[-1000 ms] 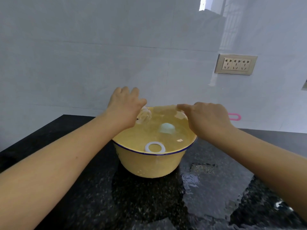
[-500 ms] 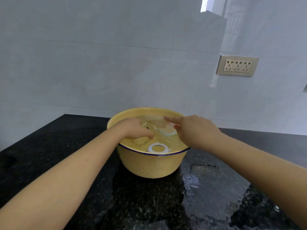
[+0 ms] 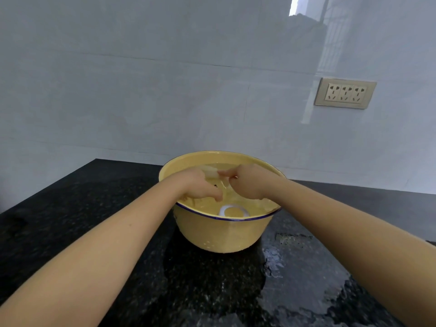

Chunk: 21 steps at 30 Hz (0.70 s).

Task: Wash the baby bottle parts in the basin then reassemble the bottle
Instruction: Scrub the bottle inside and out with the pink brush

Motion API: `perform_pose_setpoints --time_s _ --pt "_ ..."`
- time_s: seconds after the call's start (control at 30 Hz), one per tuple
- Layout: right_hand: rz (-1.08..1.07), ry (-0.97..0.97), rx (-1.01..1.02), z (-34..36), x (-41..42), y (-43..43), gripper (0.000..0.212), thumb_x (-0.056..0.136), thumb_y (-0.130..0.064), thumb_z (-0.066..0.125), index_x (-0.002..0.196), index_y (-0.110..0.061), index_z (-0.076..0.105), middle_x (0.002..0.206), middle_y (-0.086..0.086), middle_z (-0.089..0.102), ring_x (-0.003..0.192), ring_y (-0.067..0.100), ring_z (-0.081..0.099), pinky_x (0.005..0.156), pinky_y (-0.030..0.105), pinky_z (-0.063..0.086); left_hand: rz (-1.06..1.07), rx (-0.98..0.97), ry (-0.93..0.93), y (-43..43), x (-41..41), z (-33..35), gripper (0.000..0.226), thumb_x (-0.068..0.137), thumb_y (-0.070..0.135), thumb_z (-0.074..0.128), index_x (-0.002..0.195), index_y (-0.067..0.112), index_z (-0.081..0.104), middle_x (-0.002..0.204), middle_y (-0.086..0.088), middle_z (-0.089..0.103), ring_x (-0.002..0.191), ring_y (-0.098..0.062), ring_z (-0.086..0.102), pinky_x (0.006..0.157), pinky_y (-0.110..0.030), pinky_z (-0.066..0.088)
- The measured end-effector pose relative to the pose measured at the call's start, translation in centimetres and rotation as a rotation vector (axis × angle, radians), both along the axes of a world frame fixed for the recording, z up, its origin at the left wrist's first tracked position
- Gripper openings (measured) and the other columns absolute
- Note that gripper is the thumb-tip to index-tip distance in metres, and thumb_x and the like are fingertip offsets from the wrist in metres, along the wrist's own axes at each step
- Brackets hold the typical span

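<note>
Grips bottle (image 3: 220, 185) with left hand (image 3: 200, 188), fingers curled round it, in basin (image 3: 219, 234) water. Lies roughly left-right between hands; mouth direction untellable. Meets it with right hand (image 3: 251, 185), fingers bent, hold unclear.

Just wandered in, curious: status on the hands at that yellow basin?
Left hand grips clear bottle in the basin. Right hand at bottle's end, grip unclear. White ring loose in water. Nothing blocking.

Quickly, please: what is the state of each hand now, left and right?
Left hand: closed, holding the clear bottle over the water.
Right hand: fingertips at the bottle; whether it grips cannot be told.
</note>
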State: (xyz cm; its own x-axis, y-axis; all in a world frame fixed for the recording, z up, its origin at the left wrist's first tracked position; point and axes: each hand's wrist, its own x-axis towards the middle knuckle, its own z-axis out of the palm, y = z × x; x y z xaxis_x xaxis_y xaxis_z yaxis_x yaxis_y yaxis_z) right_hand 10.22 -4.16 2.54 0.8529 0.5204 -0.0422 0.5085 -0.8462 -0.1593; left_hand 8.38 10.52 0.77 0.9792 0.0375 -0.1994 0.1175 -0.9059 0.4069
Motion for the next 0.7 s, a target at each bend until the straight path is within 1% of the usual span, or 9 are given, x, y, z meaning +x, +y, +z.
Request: perform_pose_setpoints --time_s 0.1,0.17,0.23,0.33,0.4,0.47,0.57,0.63,0.7 --pt "-0.001 -0.002 0.015 0.0 -0.1 -0.4 0.05 0.098 -0.017 0.025 0.139 -0.042 0.04 0.072 -0.006 0.053 0.058 0.016 0.047 0.056 0.029 0.043 -0.012 0.029 -0.04 -0.1 -0.1 -0.1 0.018 0.075 0.047 0.066 0.083 0.036 0.054 0.084 0.003 0.053 0.089 -0.021 0.054 0.066 -0.027 0.041" --pt "-0.015 -0.043 0.01 0.1 -0.2 -1.6 0.049 0.099 -0.021 0.026 0.138 -0.046 0.039 0.076 -0.002 0.057 0.061 0.013 0.048 0.066 0.03 0.045 0.012 0.019 -0.068 0.0 0.1 -0.2 0.032 0.073 0.05 0.066 0.089 0.022 0.06 0.087 0.001 0.055 0.086 -0.02 0.055 0.066 -0.027 0.042" --pt "-0.043 -0.07 0.018 0.3 -0.6 -3.2 0.046 0.1 -0.025 0.028 0.136 -0.051 0.037 0.077 -0.001 0.059 0.062 0.008 0.048 0.067 0.027 0.043 0.044 -0.01 -0.099 0.1 0.3 -0.2 0.039 0.074 0.051 0.065 0.092 0.017 0.06 0.092 -0.001 0.058 0.087 -0.02 0.055 0.07 -0.029 0.045" --pt "-0.069 -0.066 0.075 0.8 -1.6 -5.7 0.043 0.099 -0.031 0.032 0.132 -0.058 0.039 0.102 0.004 0.068 0.086 0.017 0.062 0.084 0.03 0.049 0.08 -0.096 -0.103 0.2 0.3 -0.1 0.051 0.075 0.053 0.063 0.107 0.013 0.059 0.105 -0.004 0.06 0.096 -0.023 0.058 0.08 -0.033 0.049" --pt "-0.072 -0.074 0.103 1.1 -2.2 -6.5 0.042 0.098 -0.032 0.034 0.129 -0.06 0.04 0.106 0.004 0.068 0.096 0.02 0.063 0.09 0.032 0.048 0.09 -0.187 -0.103 0.4 0.3 0.0 0.054 0.073 0.053 0.065 0.109 0.013 0.059 0.105 -0.003 0.06 0.096 -0.022 0.059 0.078 -0.032 0.05" --pt "-0.075 -0.085 0.121 1.3 -2.2 -6.4 0.041 0.099 -0.031 0.034 0.13 -0.057 0.042 0.088 0.001 0.066 0.083 0.017 0.062 0.082 0.029 0.048 0.089 -0.272 -0.116 0.5 0.3 -0.1 0.052 0.07 0.051 0.067 0.108 0.015 0.061 0.103 -0.002 0.06 0.093 -0.021 0.061 0.075 -0.032 0.051" --pt "-0.056 -0.13 0.103 1.4 -1.7 -4.5 0.044 0.1 -0.026 0.031 0.135 -0.051 0.04 0.063 -0.009 0.046 0.057 0.006 0.046 0.058 0.017 0.038 0.049 -0.368 -0.113 0.5 0.1 -0.1 0.041 0.069 0.046 0.07 0.1 0.02 0.066 0.1 -0.001 0.06 0.09 -0.018 0.063 0.078 -0.035 0.057" --pt "-0.036 -0.165 0.093 1.3 -1.3 -2.9 0.047 0.099 -0.023 0.028 0.138 -0.049 0.037 0.065 -0.009 0.046 0.056 0.002 0.042 0.053 0.017 0.034 0.043 -0.418 -0.098 0.5 -0.2 0.0 0.036 0.071 0.045 0.069 0.097 0.021 0.064 0.092 0.0 0.059 0.082 -0.018 0.065 0.076 -0.033 0.056" --pt "-0.019 -0.185 0.118 1.3 -1.0 -1.9 0.049 0.099 -0.021 0.027 0.139 -0.047 0.036 0.08 -0.004 0.058 0.059 0.005 0.044 0.058 0.023 0.035 0.051 -0.449 -0.081 0.5 -0.4 0.3 0.036 0.076 0.043 0.067 0.103 0.021 0.063 0.088 0.0 0.058 0.073 -0.019 0.067 0.074 -0.032 0.053"
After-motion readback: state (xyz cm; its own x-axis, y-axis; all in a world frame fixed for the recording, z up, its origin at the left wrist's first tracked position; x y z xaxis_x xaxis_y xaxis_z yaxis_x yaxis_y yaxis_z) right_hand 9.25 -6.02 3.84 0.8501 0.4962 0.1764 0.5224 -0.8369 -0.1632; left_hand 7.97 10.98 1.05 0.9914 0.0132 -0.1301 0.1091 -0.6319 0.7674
